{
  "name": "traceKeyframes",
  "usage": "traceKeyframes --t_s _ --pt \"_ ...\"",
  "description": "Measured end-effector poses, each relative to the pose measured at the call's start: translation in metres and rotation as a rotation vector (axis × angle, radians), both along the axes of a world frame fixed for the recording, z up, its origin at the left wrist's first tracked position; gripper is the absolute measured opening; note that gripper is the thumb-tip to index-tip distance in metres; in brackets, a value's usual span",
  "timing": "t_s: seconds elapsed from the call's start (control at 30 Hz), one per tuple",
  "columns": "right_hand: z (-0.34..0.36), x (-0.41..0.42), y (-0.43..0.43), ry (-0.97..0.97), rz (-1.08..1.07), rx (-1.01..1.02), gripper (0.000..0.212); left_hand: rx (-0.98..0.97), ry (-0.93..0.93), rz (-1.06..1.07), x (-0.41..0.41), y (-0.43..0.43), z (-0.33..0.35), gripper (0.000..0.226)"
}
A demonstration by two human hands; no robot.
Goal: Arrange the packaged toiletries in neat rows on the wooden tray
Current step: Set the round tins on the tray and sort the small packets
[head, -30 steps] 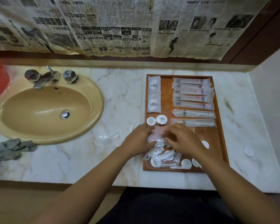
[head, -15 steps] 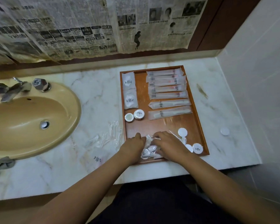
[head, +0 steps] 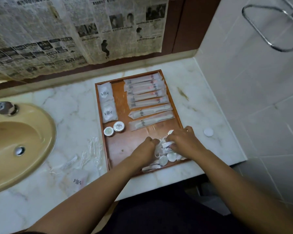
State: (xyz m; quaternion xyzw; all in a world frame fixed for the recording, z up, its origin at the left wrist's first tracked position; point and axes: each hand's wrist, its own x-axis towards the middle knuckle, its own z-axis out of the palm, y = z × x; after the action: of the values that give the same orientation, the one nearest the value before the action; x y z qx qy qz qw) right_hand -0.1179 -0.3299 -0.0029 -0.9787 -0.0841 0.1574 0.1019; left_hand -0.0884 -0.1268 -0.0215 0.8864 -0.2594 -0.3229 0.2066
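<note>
Packaged toiletries [head: 149, 115] are laid on the wooden tray [head: 123, 142], which is set on the marble tabletop [head: 71, 115] at the centre of the frame, and a loose heap [head: 166, 157] of them is piled at the tray's lower right corner. That heap could be spilled over the near rim, or the rows above it knocked askew, if it is dragged in one clutch, since slick film packets and round pieces are likely to slide apart. The right grip [head: 184, 141] is curled down onto the heap, with small white pieces caught under its fingers. The left grip [head: 147, 147] is bunched at the heap's left edge, and whether anything is held there cannot be told. Long sachets [head: 147, 97] are ranked at the tray's upper right, two square sachets [head: 107, 102] at its upper left, and two round tins [head: 114, 129] below those. One white disc [head: 208, 132] is left on the tabletop, right of the tray.
</note>
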Motion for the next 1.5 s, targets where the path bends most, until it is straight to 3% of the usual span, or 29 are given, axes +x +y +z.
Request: traceKeyframes --t_s 0.1,0.2,0.3,0.43,0.57,0.7,0.8,1.13,1.3,1.4,1.5 --pt "0.002 -0.005 -0.011 -0.038 -0.073 -0.006 0.036 0.075 -0.075 -0.036 0.007 -0.008 0.003 0.056" --pt "0.002 -0.012 -0.022 -0.066 -0.170 0.111 0.041 0.158 -0.131 -0.107 0.011 -0.010 0.014 0.068" --pt "0.005 -0.022 -0.035 -0.110 -0.224 0.206 0.031 0.096 -0.171 -0.064 0.009 -0.014 0.025 0.065" --pt "0.010 -0.035 -0.025 0.008 -0.112 0.125 0.024 0.069 -0.185 -0.232 0.001 -0.019 0.029 0.035" --pt "0.001 -0.045 -0.006 0.070 -0.056 -0.018 0.030 0.145 -0.131 -0.423 -0.006 -0.018 0.022 0.041" --pt "-0.002 -0.045 -0.003 0.056 -0.092 -0.148 0.020 0.124 -0.140 -0.463 -0.005 -0.016 0.019 0.041" --pt "-0.003 -0.044 0.003 0.055 -0.111 -0.159 0.025 0.110 -0.171 -0.471 -0.004 -0.018 0.020 0.034" --pt "0.009 -0.035 0.008 0.145 -0.154 0.009 0.013 0.001 -0.036 -0.255 -0.006 -0.003 0.015 0.013" --pt "0.017 -0.026 0.006 0.236 -0.361 0.334 0.017 -0.249 0.099 0.094 0.000 0.024 0.022 0.034" --pt "0.024 -0.013 0.016 0.257 -0.426 0.504 0.025 -0.304 0.100 0.279 0.009 0.052 0.027 0.032" --pt "0.029 0.009 0.041 0.260 -0.394 0.548 0.018 -0.360 0.106 0.494 0.016 0.087 0.033 0.028"
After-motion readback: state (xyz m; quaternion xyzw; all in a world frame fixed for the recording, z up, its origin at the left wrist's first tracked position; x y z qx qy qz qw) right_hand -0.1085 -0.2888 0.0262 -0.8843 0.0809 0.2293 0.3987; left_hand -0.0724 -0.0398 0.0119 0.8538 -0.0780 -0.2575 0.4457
